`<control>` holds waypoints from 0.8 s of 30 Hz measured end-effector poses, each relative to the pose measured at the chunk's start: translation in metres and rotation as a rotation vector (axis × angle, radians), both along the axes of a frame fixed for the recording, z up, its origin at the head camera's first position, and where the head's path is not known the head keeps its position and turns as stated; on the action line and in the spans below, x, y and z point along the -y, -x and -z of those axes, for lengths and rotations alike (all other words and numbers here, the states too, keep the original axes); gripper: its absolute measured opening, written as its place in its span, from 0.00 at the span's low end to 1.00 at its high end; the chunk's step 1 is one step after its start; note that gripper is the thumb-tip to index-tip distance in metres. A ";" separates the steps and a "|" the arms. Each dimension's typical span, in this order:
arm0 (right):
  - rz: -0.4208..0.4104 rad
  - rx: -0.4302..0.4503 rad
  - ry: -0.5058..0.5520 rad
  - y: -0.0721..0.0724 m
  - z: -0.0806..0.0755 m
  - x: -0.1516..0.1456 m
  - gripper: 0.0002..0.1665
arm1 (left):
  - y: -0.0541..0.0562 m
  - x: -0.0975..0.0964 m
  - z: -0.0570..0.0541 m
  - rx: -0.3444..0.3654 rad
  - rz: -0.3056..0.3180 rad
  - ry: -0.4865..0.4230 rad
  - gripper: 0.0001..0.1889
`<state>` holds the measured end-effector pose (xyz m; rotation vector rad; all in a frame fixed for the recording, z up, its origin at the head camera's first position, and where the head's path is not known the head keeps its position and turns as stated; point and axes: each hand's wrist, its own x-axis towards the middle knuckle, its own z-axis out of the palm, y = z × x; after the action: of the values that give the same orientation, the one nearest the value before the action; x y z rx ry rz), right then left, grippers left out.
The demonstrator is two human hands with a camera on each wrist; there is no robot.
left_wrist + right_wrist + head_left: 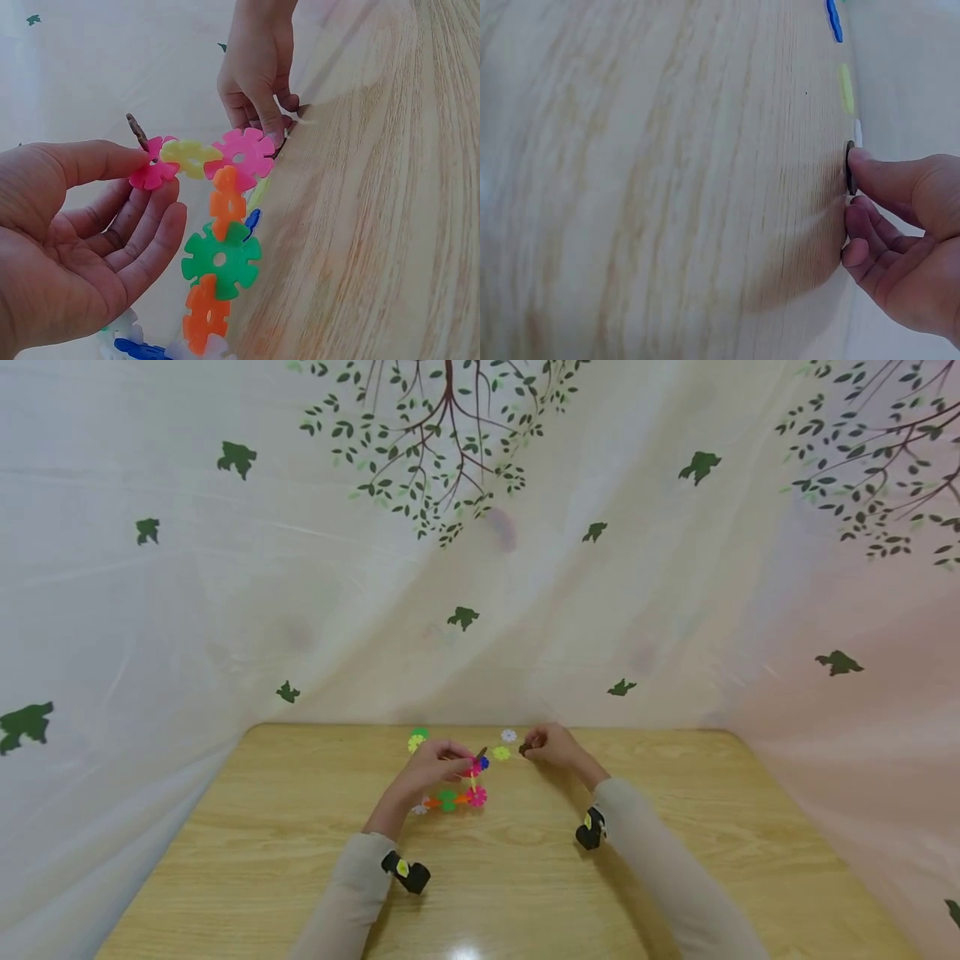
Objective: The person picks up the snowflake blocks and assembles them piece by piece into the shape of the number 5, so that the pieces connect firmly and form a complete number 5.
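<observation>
My left hand (435,767) pinches a pink flower-shaped connecting disc (154,163) at the end of a linked chain, held above the table. A brown disc (136,131) sticks up from that pink one. Along the chain follow a yellow disc (191,158), another pink disc (244,156), an orange disc (227,204), a green disc (220,259) and a second orange disc (206,315). My right hand (557,747) is at the table's far side, thumb and fingertips on a loose brown disc (850,168); its fingers partly hide that disc.
Loose discs lie near the far edge of the wooden table (510,877): yellow (501,752), white (508,736) and blue (484,763). Yellow and green discs (417,741) show beyond my left hand. A printed cloth (525,643) hangs behind the table.
</observation>
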<state>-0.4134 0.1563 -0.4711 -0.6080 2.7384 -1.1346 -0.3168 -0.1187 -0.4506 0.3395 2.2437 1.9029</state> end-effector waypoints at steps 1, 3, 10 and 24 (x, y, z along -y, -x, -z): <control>-0.003 0.001 0.000 -0.001 -0.001 0.000 0.10 | 0.000 0.000 -0.001 -0.001 0.000 -0.002 0.11; 0.001 0.020 0.018 -0.004 -0.004 0.001 0.10 | 0.000 0.000 -0.002 -0.003 0.000 -0.006 0.11; -0.014 0.106 0.281 -0.022 -0.012 0.014 0.11 | 0.001 -0.001 -0.001 -0.017 0.007 -0.007 0.11; -0.047 0.112 0.591 -0.051 -0.036 0.041 0.11 | 0.001 0.000 0.000 -0.064 0.004 0.030 0.12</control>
<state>-0.3627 0.1157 -0.4349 -0.6336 2.2639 -1.9120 -0.3173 -0.1184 -0.4508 0.4061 2.3081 1.8799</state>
